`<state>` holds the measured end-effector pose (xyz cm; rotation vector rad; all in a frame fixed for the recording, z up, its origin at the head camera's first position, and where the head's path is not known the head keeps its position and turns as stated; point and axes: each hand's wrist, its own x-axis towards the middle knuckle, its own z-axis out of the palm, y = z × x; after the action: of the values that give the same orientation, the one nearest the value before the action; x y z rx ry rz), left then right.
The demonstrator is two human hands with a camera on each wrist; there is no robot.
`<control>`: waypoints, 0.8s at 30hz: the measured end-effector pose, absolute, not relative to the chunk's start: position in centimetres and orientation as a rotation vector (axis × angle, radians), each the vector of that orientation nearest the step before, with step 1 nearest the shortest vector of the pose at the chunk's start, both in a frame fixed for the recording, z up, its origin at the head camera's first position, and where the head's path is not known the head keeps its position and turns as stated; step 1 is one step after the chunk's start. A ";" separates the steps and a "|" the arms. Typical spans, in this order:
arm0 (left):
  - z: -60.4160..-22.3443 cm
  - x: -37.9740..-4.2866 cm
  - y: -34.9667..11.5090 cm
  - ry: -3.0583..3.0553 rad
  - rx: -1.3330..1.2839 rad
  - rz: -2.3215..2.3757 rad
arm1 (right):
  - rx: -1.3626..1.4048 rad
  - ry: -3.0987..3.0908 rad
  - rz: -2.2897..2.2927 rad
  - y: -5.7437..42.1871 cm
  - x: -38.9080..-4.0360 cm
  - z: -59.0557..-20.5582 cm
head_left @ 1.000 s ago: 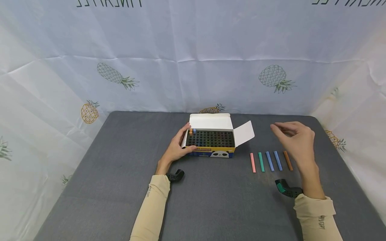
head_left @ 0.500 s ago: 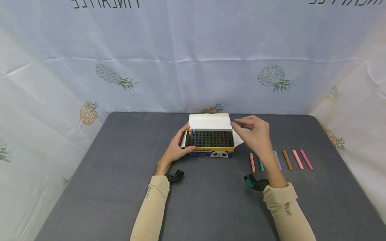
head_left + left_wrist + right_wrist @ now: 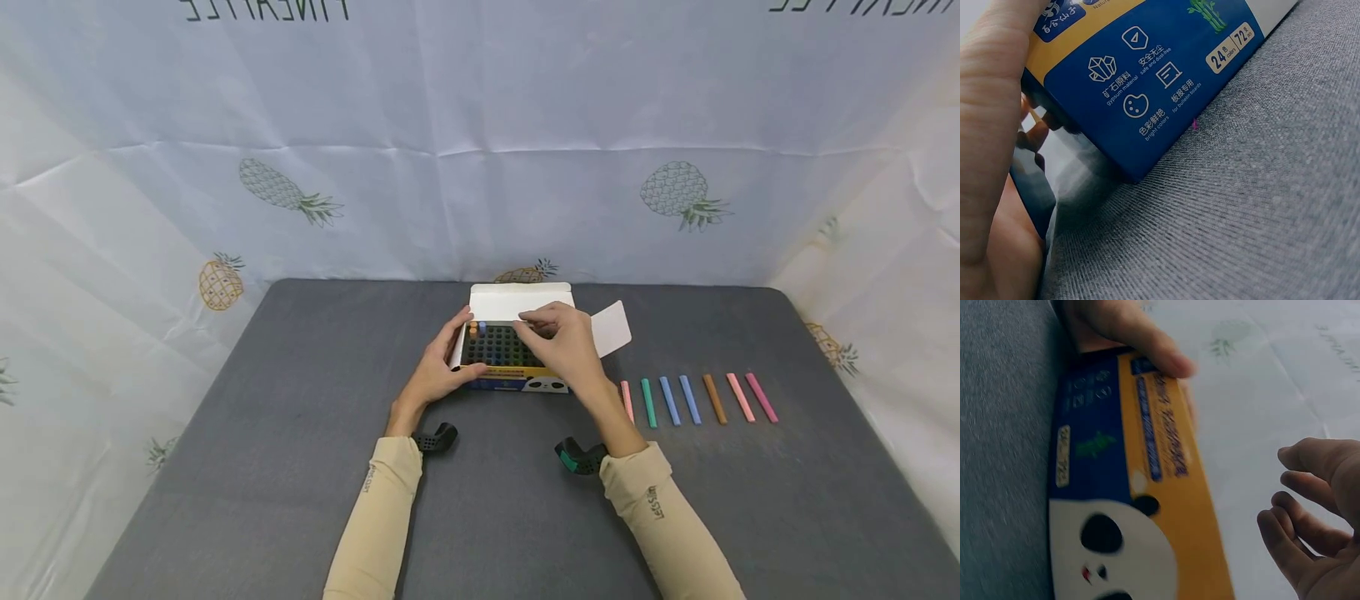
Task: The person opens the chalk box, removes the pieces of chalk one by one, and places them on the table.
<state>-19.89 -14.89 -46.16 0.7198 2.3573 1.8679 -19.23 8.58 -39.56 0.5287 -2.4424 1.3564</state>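
Note:
A blue and yellow chalk box with a panda on its front stands with its lid raised. Dark foam with rows of holes fills it, and orange and blue chalk sticks poke up at its back left corner. My left hand grips the box's left end, thumb over the front edge; the left wrist view shows the printed front close by. My right hand hovers over the right part of the box. Its bent fingers hold nothing in the right wrist view.
Right of the box lies a row of several chalk sticks: pink, green, blue, brown and magenta. A white side flap sticks out to the right. Behind the grey table hangs a pineapple-print cloth.
My right hand has swung left from above the chalk row to over the box, uncovering the pink and magenta sticks at the row's right end. My left hand keeps its grip.

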 end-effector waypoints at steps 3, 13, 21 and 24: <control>-46.1 -19.9 -14.9 2.350 0.711 1.872 | 0.550 -2.436 1.350 7.6 -19.7 -40.0; -46.0 -19.9 -14.8 2.350 0.711 1.874 | 0.556 -2.449 1.377 5.1 -20.9 -41.5; -46.3 -19.9 -14.9 2.343 0.730 1.894 | 0.568 -2.484 1.319 3.9 -21.5 -42.3; -47.8 -20.6 -15.1 2.345 0.764 1.907 | 0.547 -2.510 1.285 3.5 -21.5 -42.4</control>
<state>-20.59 -15.07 -47.82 0.7640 2.3445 1.9068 -21.48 3.49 -42.41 0.5474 -2.5095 1.2845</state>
